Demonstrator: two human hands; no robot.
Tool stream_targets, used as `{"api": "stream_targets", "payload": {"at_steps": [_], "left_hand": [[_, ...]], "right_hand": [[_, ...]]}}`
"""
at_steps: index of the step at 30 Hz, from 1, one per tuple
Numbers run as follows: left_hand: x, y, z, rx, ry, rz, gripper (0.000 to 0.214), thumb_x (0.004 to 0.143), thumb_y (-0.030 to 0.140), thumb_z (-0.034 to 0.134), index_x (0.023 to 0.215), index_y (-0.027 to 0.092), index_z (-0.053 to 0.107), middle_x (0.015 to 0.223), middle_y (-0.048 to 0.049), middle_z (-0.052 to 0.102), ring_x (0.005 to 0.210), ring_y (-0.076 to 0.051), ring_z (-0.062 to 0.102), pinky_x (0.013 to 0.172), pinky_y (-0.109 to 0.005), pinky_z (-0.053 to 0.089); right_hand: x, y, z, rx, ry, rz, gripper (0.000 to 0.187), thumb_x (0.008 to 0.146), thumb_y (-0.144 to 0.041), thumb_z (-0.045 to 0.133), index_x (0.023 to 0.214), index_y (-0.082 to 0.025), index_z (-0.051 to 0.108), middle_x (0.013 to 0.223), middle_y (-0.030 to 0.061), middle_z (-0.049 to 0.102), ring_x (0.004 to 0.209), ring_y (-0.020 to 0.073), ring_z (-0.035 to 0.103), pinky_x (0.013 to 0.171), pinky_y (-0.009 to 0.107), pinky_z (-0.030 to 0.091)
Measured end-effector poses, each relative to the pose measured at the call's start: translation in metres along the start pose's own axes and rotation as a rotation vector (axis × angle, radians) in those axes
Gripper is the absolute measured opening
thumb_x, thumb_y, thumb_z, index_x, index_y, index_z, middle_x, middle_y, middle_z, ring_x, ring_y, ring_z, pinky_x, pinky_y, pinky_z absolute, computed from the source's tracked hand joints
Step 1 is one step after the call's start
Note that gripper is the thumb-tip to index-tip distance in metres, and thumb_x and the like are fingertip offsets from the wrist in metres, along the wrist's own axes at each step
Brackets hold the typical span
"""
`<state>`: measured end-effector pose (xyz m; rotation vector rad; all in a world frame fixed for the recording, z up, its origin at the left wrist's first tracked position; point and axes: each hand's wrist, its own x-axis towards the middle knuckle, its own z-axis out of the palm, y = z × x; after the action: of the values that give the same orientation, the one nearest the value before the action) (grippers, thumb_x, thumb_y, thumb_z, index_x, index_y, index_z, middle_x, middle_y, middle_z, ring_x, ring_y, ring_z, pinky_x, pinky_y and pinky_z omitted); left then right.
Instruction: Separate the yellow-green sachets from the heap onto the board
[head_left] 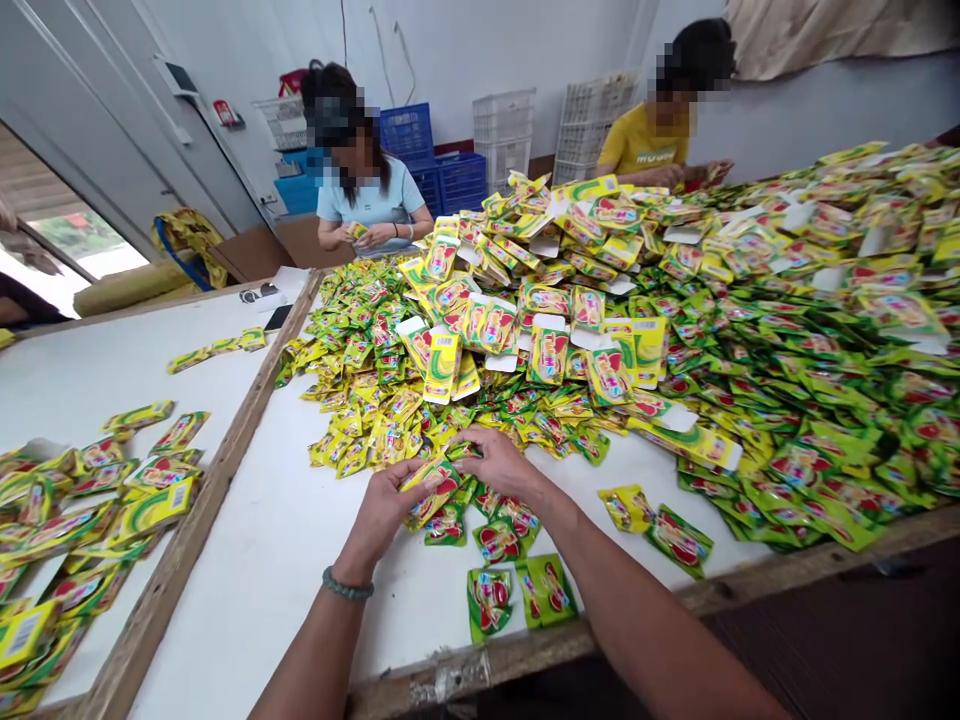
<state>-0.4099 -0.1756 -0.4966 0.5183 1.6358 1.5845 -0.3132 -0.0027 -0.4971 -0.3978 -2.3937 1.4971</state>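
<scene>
Two green packets [521,595] lie flat at the near edge of the white table [247,580], just below both hands. At the front of the big pile [637,330], the left hand [386,512] has thumb and fingers pinched shut on a yellow-green packet [429,490]. Just beside it, the right hand [499,462] curls its fingers together onto the packet's far end; whether they grip or only touch, cannot tell.

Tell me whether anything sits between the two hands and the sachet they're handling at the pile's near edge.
Nothing visible does. The left hand already grips the sachet, and the right hand touches its far end. Around them loose sachets lie on the table, none in between.
</scene>
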Motion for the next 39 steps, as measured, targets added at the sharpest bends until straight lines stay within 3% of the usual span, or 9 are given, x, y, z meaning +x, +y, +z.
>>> {"api": "stream_targets", "payload": {"at_steps": [3,5,8,13,21,31,36,39], "left_hand": [[0.001,0.002,0.004,-0.123,0.03,-0.045,0.034,0.062,0.026,0.077,0.093,0.015,0.067,0.086,-0.0047,0.073,0.071,-0.016,0.067,0.068,-0.025,0.053],[0.002,0.003,0.006,-0.197,0.054,-0.061,0.035,0.061,0.024,0.078,0.092,0.014,0.067,0.085,-0.005,0.073,0.07,-0.017,0.068,0.068,-0.026,0.054],[0.002,0.004,0.008,-0.28,0.093,-0.112,0.038,0.058,0.022,0.08,0.092,0.013,0.066,0.081,-0.0064,0.073,0.068,-0.018,0.068,0.067,-0.028,0.055],[0.001,0.005,0.004,-0.368,0.143,-0.155,0.035,0.057,0.02,0.081,0.088,0.011,0.067,0.075,-0.0065,0.073,0.062,-0.016,0.067,0.062,-0.024,0.055],[-0.005,0.008,-0.002,-0.368,0.104,-0.18,0.035,0.057,0.018,0.081,0.088,0.009,0.067,0.074,-0.0082,0.073,0.061,-0.016,0.068,0.06,-0.024,0.056],[-0.003,0.009,-0.009,-0.32,0.117,-0.21,0.035,0.054,0.019,0.082,0.084,0.01,0.068,0.072,-0.0079,0.073,0.06,-0.016,0.067,0.06,-0.025,0.055],[-0.005,0.013,-0.011,-0.278,0.103,-0.226,0.038,0.05,0.02,0.084,0.084,0.01,0.069,0.072,-0.0079,0.073,0.06,-0.017,0.067,0.062,-0.026,0.055],[-0.006,0.012,-0.012,-0.252,0.098,-0.241,0.039,0.048,0.021,0.085,0.082,0.01,0.07,0.071,-0.0077,0.073,0.061,-0.018,0.068,0.063,-0.027,0.054]], "right_hand": [[0.0,-0.001,0.007,0.233,0.113,0.053,0.025,0.072,-0.032,0.063,0.094,-0.021,0.06,0.081,-0.0003,0.062,0.075,0.0158,0.057,0.065,0.026,0.043],[0.0,-0.001,0.01,0.274,0.181,0.058,0.019,0.076,-0.037,0.06,0.085,-0.02,0.061,0.072,-0.0006,0.06,0.066,0.0147,0.055,0.06,0.026,0.042],[-0.003,-0.003,0.011,0.079,0.257,-0.05,0.018,0.077,-0.036,0.061,0.069,-0.02,0.065,0.068,0.0008,0.06,0.07,0.0159,0.053,0.069,0.03,0.041],[-0.008,-0.003,0.014,-0.076,0.36,-0.119,0.012,0.074,-0.036,0.067,0.076,-0.026,0.073,0.098,0.0045,0.061,0.099,0.0214,0.049,0.09,0.039,0.034],[-0.01,0.002,0.015,0.052,0.232,0.003,0.016,0.067,-0.041,0.072,0.071,-0.025,0.071,0.111,0.0032,0.059,0.109,0.0229,0.046,0.097,0.042,0.03],[-0.012,-0.005,0.03,-0.102,0.334,-0.125,0.008,0.068,-0.031,0.073,0.063,-0.025,0.07,0.111,0.0008,0.061,0.114,0.0239,0.039,0.1,0.043,0.026],[-0.014,0.002,0.021,0.055,0.152,0.011,0.018,0.067,-0.042,0.071,0.067,-0.024,0.07,0.123,0.0015,0.054,0.118,0.0246,0.04,0.1,0.043,0.027],[-0.014,0.001,0.017,0.002,0.099,0.028,0.019,0.065,-0.041,0.073,0.062,-0.022,0.068,0.124,0.0013,0.054,0.119,0.0255,0.038,0.101,0.044,0.026]]}}
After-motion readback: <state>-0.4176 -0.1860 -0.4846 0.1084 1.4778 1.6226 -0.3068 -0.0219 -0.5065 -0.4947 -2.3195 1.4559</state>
